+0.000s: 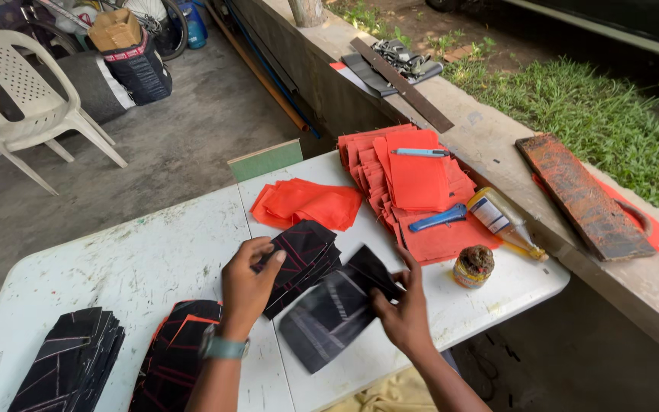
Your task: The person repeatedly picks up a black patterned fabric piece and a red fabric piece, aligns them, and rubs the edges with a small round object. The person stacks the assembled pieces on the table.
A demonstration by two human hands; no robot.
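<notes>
My left hand (247,284) rests on a stack of black fabric pieces (303,258) with red chalk lines, its fingers gripping the stack's left edge. My right hand (400,307) pinches the far corner of a single black piece (329,313) that lies in front of the stack, lifted a little off the white table (154,259). A watch sits on my left wrist.
Two more black stacks (70,368) (175,357) lie at the near left. Orange cloth piles (308,203) (413,183) fill the far side, with a pen (419,152), blue cutter (438,219), glue bottle (503,223) and small jar (474,265). A concrete ledge (497,145) runs on the right; a white plastic chair (28,99) stands at the far left.
</notes>
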